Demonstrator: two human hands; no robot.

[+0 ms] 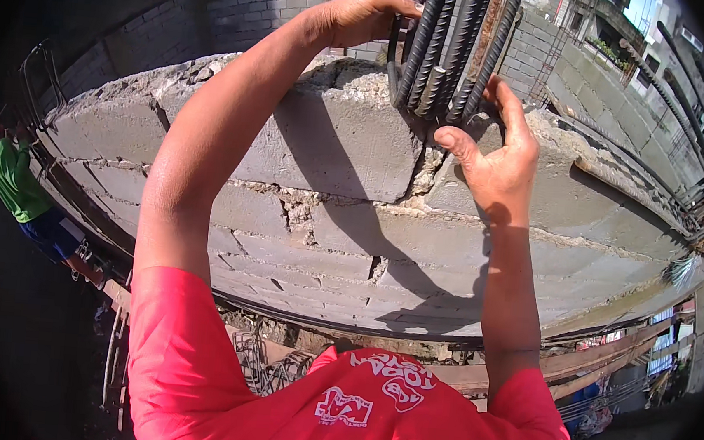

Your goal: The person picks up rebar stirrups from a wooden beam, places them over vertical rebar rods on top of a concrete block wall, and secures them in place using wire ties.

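Flanking a bundle of ribbed steel bars (452, 50) at the top of a block wall (333, 148), the left hand (374, 15) reached the steel's left side, its grip impossible to judge; the right hand (502, 153) stood wide, thumb apart from fingers. The bars looked heavy, stiff and rough, probably best held from both sides above their lower ends. Upper lengths ran out of view; left fingertips were largely hidden.

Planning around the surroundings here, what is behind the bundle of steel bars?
Behind the steel bars, a grey block wall shows in the background on both sides. Whatever lies directly behind them is covered and cannot be seen.
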